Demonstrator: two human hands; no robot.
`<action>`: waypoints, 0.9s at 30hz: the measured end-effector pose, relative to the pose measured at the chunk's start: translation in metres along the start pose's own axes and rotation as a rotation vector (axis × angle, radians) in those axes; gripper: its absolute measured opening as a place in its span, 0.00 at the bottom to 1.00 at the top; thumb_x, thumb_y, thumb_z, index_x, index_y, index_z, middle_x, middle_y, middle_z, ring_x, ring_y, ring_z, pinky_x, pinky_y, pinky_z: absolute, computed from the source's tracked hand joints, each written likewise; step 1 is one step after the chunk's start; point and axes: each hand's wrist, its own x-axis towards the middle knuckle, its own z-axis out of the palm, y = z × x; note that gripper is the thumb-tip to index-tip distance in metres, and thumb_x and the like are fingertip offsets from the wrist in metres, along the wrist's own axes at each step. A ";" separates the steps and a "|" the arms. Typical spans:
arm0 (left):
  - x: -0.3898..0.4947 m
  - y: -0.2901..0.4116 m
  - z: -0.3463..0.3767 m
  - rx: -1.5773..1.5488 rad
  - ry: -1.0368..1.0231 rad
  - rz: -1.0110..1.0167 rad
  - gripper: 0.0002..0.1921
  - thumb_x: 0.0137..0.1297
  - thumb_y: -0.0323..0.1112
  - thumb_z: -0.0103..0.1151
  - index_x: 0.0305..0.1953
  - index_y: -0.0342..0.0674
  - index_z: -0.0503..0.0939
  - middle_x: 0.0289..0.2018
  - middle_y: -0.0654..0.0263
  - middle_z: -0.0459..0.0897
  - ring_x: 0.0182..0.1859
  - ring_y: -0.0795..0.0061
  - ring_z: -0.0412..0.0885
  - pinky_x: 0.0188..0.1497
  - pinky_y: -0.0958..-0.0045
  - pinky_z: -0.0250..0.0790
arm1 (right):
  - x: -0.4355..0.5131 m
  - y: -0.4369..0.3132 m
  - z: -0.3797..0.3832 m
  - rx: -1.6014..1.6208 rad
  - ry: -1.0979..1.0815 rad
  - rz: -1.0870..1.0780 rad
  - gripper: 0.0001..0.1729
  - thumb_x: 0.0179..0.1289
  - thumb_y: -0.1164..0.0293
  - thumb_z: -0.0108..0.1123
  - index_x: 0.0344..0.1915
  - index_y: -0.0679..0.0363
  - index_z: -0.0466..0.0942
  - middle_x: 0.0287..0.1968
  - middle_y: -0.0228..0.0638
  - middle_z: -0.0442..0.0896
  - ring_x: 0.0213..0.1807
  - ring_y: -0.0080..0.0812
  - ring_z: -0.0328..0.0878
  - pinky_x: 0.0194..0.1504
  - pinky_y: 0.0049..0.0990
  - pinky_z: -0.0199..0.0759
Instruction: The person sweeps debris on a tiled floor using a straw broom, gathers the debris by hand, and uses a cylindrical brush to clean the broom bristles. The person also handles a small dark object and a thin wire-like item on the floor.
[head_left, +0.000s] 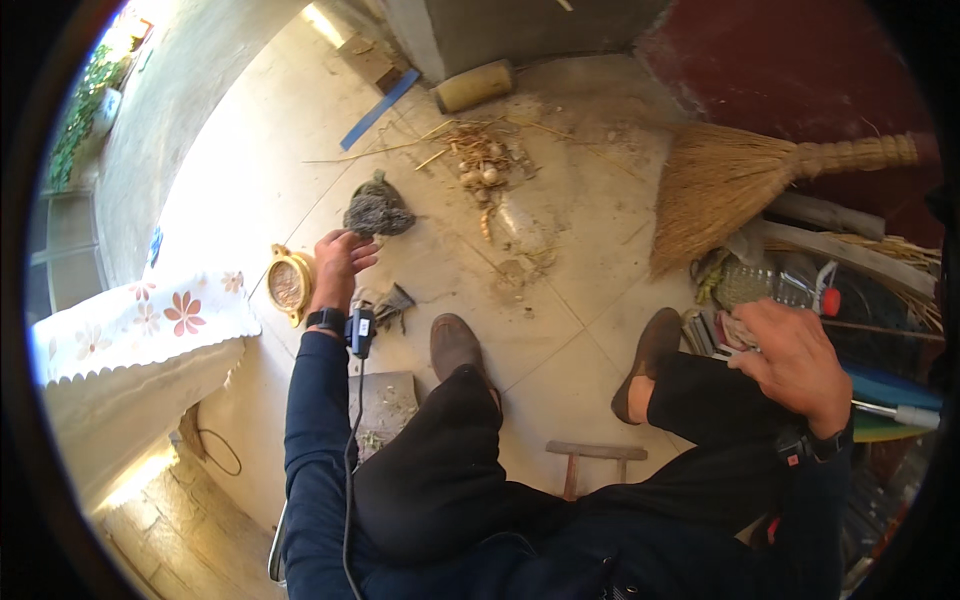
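Note:
My left hand (343, 259) is spread with no object in it, just below a dark grey fibrous clump (379, 210) on the tiled floor. Left of it lies a yellow oval container (287, 283) with brownish contents. My right hand (791, 360) hangs over my knee, fingers curled, beside a small pinkish bundle (735, 332); whether it grips that bundle I cannot tell. A plastic bottle with a red cap (780, 285) lies just above that hand. In front of me, straw and pale round bulbs (484, 169) form a small pile on the floor.
A straw broom (724, 180) leans at the right. A cylindrical block (474, 86) and a blue strip (379, 110) lie at the top. A floral cloth (150, 319) covers something at left. A flat board (382, 409) and a wooden stool (596, 451) are near my legs.

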 end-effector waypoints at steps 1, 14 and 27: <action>-0.001 -0.001 0.002 -0.043 0.008 -0.011 0.18 0.75 0.25 0.54 0.61 0.20 0.78 0.48 0.41 0.90 0.41 0.51 0.95 0.37 0.61 0.92 | 0.000 -0.001 0.000 -0.007 0.008 0.012 0.27 0.61 0.67 0.80 0.58 0.55 0.80 0.52 0.38 0.84 0.59 0.50 0.80 0.64 0.45 0.71; -0.030 -0.034 0.052 -0.209 -0.118 -0.113 0.21 0.76 0.36 0.66 0.61 0.27 0.78 0.48 0.50 0.88 0.45 0.57 0.93 0.42 0.60 0.91 | 0.003 -0.003 0.003 -0.041 0.093 -0.075 0.29 0.57 0.71 0.82 0.57 0.55 0.80 0.50 0.36 0.83 0.58 0.49 0.80 0.60 0.45 0.71; -0.036 -0.064 0.112 1.190 0.007 0.591 0.32 0.62 0.30 0.66 0.71 0.43 0.78 0.47 0.43 0.89 0.45 0.36 0.91 0.46 0.43 0.83 | 0.009 -0.003 0.004 -0.049 0.013 -0.038 0.29 0.58 0.70 0.81 0.60 0.56 0.81 0.53 0.39 0.85 0.58 0.53 0.81 0.60 0.46 0.72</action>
